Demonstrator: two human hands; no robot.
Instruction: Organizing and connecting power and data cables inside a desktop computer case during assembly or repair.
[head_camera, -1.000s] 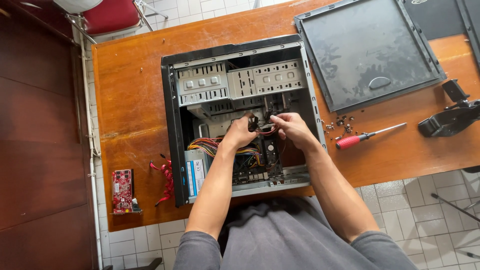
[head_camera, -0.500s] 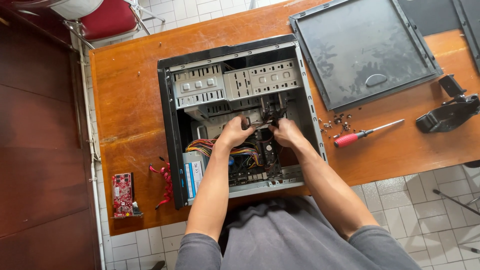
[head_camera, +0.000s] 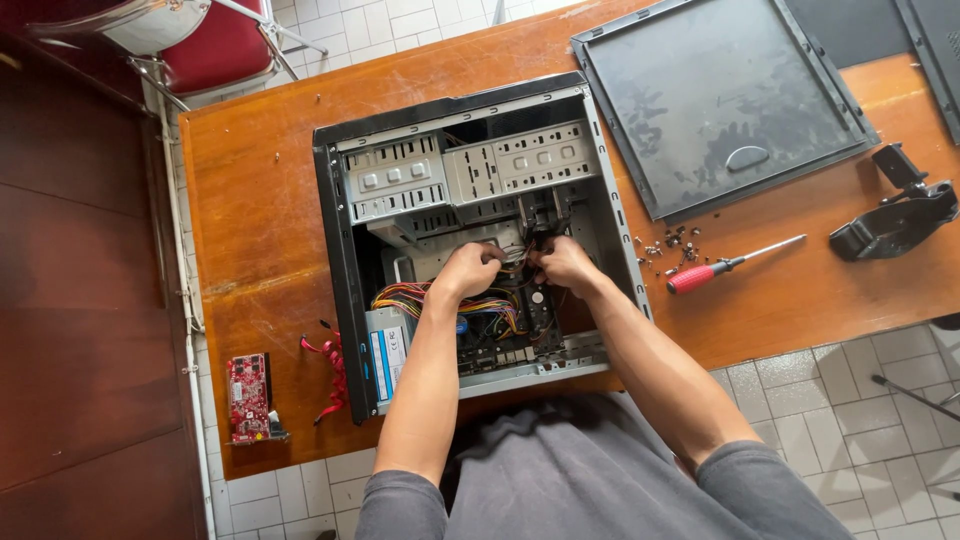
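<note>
Dark cable connector (head_camera: 520, 262) is pinched by left hand (head_camera: 468, 272) and right hand (head_camera: 566, 265) fingers inside open black computer case (head_camera: 345, 290); multicoloured wire bundle (head_camera: 430, 297) at 8 o'clock could be snagged if tugged.

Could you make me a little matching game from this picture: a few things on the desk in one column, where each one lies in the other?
Things:
1. screwdriver
2. red circuit card
3. side panel
4. both hands (left hand, right hand)

Places:
A. inside the open computer case, among the cables
B. desk's near left corner
C. right of the case, beside loose screws
D. far side of the desk, lying flat

Pairs: 1-C, 2-B, 3-D, 4-A
</note>
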